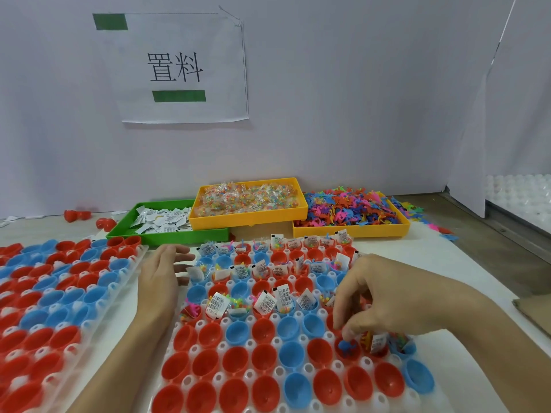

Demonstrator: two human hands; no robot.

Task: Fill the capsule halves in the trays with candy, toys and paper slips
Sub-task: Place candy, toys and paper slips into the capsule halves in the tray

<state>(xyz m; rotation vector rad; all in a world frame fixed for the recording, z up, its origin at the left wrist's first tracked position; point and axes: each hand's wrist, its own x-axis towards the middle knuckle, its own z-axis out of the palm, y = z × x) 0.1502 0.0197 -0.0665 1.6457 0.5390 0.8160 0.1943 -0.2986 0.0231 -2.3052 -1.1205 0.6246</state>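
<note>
The right hand [384, 296] pinches a blue toy [347, 347] into a red half [346, 351] near the tray's [307, 369] right edge, likely working along that row. The left hand [162, 275], fingers spread, rests at the tray's left side, apparently steadying it. Slips [162, 219], candy [249, 198] and toys [348, 211] sit in bins behind, within reach.
</note>
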